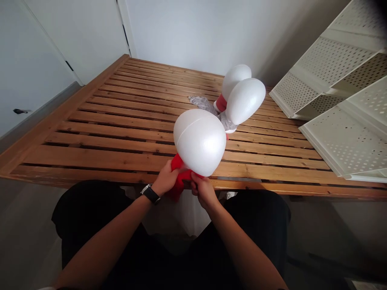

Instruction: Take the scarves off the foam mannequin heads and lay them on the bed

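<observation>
A white foam mannequin head stands near the front edge of the slatted wooden platform, its smooth crown toward me. Red cloth is around its neck area and hangs past the edge. My left hand, with a watch on the wrist, is closed on the cloth at the left. On the right, the closed fingers of my right hand pinch the cloth just under the head. The head hides part of the cloth.
Two more white foam heads stand farther back, with red and grey fabric at their bases. Thin grey cloth lies beside them. White perforated shelving leans over the right side. A wall and white doors border the wooden platform.
</observation>
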{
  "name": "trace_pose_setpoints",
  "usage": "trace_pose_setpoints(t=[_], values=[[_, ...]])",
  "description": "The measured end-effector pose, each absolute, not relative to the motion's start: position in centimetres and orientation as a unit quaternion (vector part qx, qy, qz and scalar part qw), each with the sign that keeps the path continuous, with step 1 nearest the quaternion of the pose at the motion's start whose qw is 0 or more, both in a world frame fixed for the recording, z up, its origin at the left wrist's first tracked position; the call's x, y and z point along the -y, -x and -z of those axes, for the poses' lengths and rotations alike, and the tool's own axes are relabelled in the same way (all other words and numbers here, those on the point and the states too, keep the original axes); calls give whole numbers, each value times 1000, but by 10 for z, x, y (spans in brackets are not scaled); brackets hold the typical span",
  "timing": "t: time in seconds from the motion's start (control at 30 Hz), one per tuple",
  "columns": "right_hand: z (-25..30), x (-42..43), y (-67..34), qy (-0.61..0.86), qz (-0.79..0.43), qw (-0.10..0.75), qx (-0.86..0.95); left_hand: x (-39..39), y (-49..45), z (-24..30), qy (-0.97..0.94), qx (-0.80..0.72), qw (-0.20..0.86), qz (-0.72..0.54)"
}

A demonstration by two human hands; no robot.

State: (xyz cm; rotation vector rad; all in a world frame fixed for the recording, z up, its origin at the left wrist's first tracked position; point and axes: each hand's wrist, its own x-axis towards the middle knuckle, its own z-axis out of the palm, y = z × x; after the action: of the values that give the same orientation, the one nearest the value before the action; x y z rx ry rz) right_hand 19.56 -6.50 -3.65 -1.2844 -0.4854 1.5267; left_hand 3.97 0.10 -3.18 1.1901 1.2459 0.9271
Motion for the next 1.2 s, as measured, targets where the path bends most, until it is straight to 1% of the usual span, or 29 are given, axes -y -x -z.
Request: trace_pose_setpoints(t=[0.13, 0.23, 0.3, 0.37, 0.47, 0.53, 0.57, 0.7, 0.83, 1.07, 1.13, 1.2], values=[[34, 63, -231, 533, -628, 547, 151, -20, -13, 17, -506, -560, 549, -359], [35, 63, -246, 531, -611, 570, 139, -31, 5, 5, -470, -560, 594, -336], [37, 65, -242, 527, -615, 569, 141, -30, 8, 3, -447, -549, 631, -316], [40, 71, -230, 518, -656, 532, 138, -24, 2, 6, -441, -532, 653, -310], [45, 82, -201, 486, -749, 429, 139, -8, -16, 16, -461, -504, 659, -315], [49, 88, -182, 475, -771, 397, 150, 3, -28, 23, -490, -479, 654, -319], [50, 89, -173, 480, -764, 404, 151, 7, -32, 25, -508, -466, 649, -320], [51, 86, -156, 531, -692, 477, 108, 14, -38, 30, -572, -453, 600, -327], [45, 83, -174, 534, -670, 507, 94, 4, -28, 29, -578, -486, 562, -336], [37, 99, -244, 520, -609, 599, 14, -25, 10, 1, -541, -515, 582, -320], [34, 104, -247, 502, -611, 612, -8, -24, 12, -5, -529, -526, 587, -314], [32, 109, -238, 478, -630, 612, -20, -16, 5, -6, -510, -512, 619, -308]])
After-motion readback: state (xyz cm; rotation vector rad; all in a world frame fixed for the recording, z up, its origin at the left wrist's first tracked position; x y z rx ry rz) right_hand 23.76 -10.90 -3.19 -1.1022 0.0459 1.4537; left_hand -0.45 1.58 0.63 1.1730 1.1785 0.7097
